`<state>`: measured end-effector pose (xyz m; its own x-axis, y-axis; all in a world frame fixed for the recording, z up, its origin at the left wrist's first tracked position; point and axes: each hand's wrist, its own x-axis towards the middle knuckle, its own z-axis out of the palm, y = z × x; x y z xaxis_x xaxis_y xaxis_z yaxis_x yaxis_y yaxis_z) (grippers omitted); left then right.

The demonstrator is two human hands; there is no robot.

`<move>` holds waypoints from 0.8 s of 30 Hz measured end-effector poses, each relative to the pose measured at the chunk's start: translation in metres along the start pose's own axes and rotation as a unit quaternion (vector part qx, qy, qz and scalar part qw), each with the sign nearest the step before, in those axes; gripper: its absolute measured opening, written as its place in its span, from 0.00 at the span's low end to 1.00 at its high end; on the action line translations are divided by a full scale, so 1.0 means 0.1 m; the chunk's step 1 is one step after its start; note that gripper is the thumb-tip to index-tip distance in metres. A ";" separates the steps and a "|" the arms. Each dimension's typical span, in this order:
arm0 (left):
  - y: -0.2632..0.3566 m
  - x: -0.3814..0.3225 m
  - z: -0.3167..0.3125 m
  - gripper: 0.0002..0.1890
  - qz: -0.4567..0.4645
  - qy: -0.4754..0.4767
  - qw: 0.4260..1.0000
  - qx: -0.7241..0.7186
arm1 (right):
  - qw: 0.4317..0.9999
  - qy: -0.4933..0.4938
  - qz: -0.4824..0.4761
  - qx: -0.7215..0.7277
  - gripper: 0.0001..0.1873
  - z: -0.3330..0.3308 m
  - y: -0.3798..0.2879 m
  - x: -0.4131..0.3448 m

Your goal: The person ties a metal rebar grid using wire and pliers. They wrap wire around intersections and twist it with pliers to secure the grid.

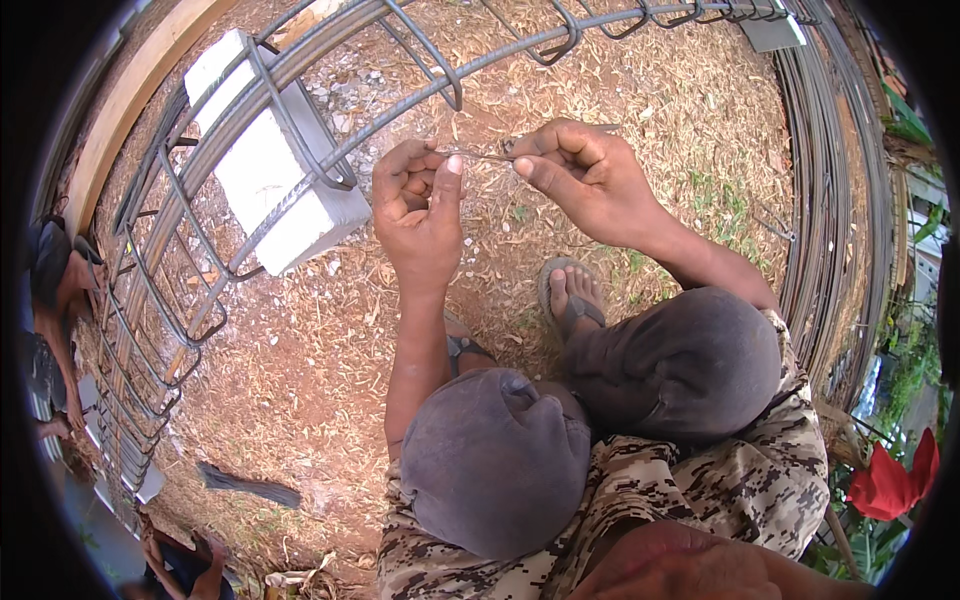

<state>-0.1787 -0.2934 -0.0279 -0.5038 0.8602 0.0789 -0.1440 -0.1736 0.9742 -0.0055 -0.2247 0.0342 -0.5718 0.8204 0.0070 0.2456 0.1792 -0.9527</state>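
Observation:
My left hand (421, 191) pinches one end of a thin, dark tie wire (484, 156) between thumb and fingers. The wire's other end is in the thumb and forefinger of my right hand (585, 176), so it spans the short gap between both hands. A slim dark rod (606, 127) juts out behind the right knuckles; what it belongs to is hidden. Beyond the hands curves a rebar cage (397, 115) of long ribbed bars with bent stirrups. A white block (315, 232) sits under the cage, left of my left hand.
A bundle of dark wire (251, 486) lies on the leaf-strewn soil. Long steel bars (832, 225) are stacked at right, and a wooden board (120, 112) runs along the left. Two other people (56, 300) show at the left rim and lower left. My sandalled foot (574, 292) is below.

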 end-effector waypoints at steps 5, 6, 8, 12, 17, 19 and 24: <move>-0.09 0.10 -0.16 0.15 0.331 -0.016 0.888 0.320 | 0.993 -0.045 0.108 0.022 0.10 -0.07 -0.10 0.04; -0.08 0.12 -0.22 0.15 0.337 -0.048 0.879 0.334 | 0.994 -0.057 0.093 -0.007 0.10 -0.12 -0.15 0.04; -0.06 0.18 -0.32 0.18 0.361 -0.106 0.862 0.341 | 0.988 -0.077 0.097 -0.087 0.10 -0.22 -0.25 0.05; -0.01 0.26 -0.33 0.15 0.299 -0.104 0.890 0.328 | 0.992 -0.066 0.075 -0.080 0.09 -0.23 -0.30 0.04; -0.04 0.09 -0.01 0.13 -0.069 0.000 0.995 -0.068 | 0.999 -0.006 0.024 0.022 0.12 0.00 0.00 0.05; -0.08 -0.01 0.06 0.12 -0.079 0.025 0.993 -0.081 | 0.995 -0.018 0.072 0.068 0.12 0.06 0.10 0.02; -0.17 -0.02 0.01 0.10 0.065 0.049 0.992 0.096 | 0.975 -0.066 0.159 0.143 0.11 0.06 0.05 0.02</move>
<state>-0.1742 -0.2920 -0.0448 -0.5897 0.7839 0.1943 0.0874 -0.1772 0.9803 -0.0100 -0.2253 0.0276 -0.6023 0.7294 -0.3243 0.2103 -0.2470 -0.9459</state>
